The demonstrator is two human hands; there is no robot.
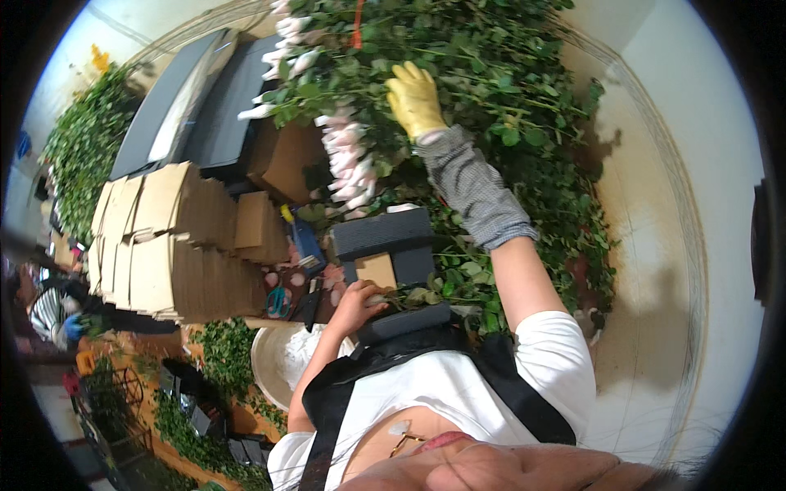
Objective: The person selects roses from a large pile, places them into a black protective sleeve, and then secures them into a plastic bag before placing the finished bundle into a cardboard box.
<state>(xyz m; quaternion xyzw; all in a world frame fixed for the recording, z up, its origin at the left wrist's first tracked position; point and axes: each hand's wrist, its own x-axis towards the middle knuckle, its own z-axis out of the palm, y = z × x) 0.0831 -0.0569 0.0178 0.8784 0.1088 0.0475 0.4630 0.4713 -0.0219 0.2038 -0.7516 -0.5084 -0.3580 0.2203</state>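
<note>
My left hand [359, 305], bare, curls over a pale wrapped flower head [376, 299] at the near edge of a black corrugated sheet [412, 264]. Leafy stems [424, 296] run rightward from it. Just beyond the fingers, a small brown cardboard piece [376, 271] lies on the sheet. Farther forward, my right hand [416, 101] wears a yellow glove and a grey checked sleeve guard. Its fingers are extended over a large heap of leafy flower stems [491, 80]; whether they touch any stem is hard to tell. White-sleeved flower heads [347, 156] line the heap's left side.
Stacked folded cardboard [178, 245] stands at left, with black boxes [215, 116] behind. Teal-handled scissors [279, 301] and a blue tool [305, 242] lie nearby. A white bucket [270, 368] stands below. Another person [52, 313] is at far left; a wall [718, 153] rises at right.
</note>
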